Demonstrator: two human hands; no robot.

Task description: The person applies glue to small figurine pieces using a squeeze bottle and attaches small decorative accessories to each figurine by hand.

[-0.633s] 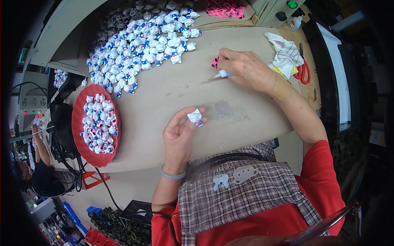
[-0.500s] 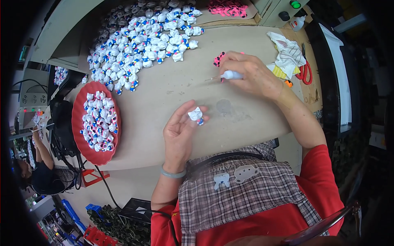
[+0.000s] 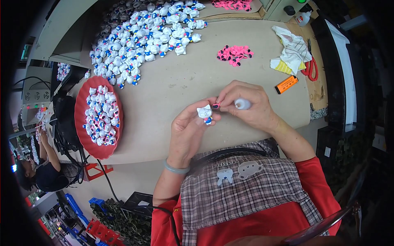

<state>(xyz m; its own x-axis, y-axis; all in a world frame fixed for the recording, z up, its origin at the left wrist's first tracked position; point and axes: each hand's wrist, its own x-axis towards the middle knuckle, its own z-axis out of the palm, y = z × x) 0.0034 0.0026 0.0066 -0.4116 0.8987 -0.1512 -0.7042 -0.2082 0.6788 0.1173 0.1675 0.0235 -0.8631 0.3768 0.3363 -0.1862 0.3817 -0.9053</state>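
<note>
A small white cat-shaped figurine with a blue body (image 3: 204,112) is held between the thumb and fingers of my left hand (image 3: 185,128). Close against it on the right, the fingertips of my right hand (image 3: 256,107) pinch a tiny pink-and-black piece (image 3: 216,105). That same hand also keeps a small white squeeze bottle (image 3: 243,104) tucked in its grip; its tip is not visible. Whether the pink piece touches the figurine I cannot tell. Farther back lies a loose heap of similar pink-and-black pieces (image 3: 234,55).
A large pile of white-and-blue figurines (image 3: 152,39) covers the far left. A red scalloped tray (image 3: 79,119) with more figurines stands at left. At right lie an orange lighter-like box (image 3: 286,84), a cloth (image 3: 292,47) and red-handled scissors (image 3: 313,69). Another person (image 3: 45,170) works far left.
My right hand has come from the pink heap toward my left hand, now pinching a pink-and-black piece with the bottle swung back in its grip. The figurine has shifted slightly right.
</note>
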